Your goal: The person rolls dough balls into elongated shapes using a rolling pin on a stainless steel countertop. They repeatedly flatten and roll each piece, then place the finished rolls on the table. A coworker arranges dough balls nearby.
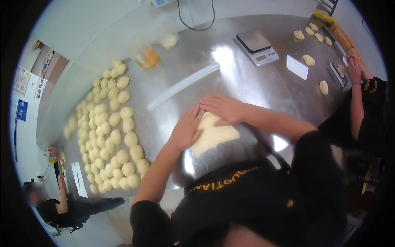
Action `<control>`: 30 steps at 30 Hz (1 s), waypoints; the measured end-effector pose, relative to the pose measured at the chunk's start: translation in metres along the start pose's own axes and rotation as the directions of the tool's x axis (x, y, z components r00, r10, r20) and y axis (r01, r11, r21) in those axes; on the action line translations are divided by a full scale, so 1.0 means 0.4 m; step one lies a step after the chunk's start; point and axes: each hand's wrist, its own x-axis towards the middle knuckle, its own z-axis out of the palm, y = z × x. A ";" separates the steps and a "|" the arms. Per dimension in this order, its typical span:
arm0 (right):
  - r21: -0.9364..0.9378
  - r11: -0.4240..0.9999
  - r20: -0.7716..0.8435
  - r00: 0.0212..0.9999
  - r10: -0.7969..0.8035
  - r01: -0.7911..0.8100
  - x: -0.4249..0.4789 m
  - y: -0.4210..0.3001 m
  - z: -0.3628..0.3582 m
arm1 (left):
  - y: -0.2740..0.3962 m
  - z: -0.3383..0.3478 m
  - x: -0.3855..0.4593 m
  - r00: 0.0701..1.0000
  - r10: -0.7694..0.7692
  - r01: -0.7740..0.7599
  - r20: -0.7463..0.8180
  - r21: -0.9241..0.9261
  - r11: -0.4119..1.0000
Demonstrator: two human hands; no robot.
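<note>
A flattened sheet of pale dough [213,136] lies on the steel worktable [172,77] right before me. My left hand [188,128] rests flat along the dough's left edge, fingers pointing away from me. From the other side my right hand [223,108] lies across the dough's far edge, its fingertips meeting those of my left hand. Neither hand is closed around anything. Beyond them a whitish translucent rolling pin [183,86] lies at a slant. Many round dough balls [131,139] stand close together to the left.
A digital scale [257,49] and a white scraper [297,67] lie at the back right. A container of orange-yellow contents [146,58] stands at the back left, near a bagged lump of dough [168,41]. A co-worker's hands [355,66] are by a second scale [338,72]; another person [61,207] stands far left.
</note>
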 end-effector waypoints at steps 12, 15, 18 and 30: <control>-0.051 0.980 0.053 0.980 0.193 -0.190 -0.030 -0.121 0.013 | 0.110 0.039 -0.053 0.969 -0.244 0.245 -0.038 0.032 0.969; -0.016 0.971 0.046 0.970 0.240 -0.240 -0.084 -0.156 -0.001 | 0.148 0.028 -0.103 0.965 -0.258 0.255 -0.041 -0.067 0.965; -0.016 0.936 -0.049 0.935 0.351 -0.352 -0.071 -0.160 0.006 | 0.143 -0.010 -0.057 0.915 -0.386 0.379 -0.118 -0.075 0.922; -0.078 0.930 -0.141 0.928 0.345 -0.358 -0.139 -0.261 0.003 | 0.179 0.028 -0.102 0.896 -0.393 0.347 -0.205 -0.227 0.910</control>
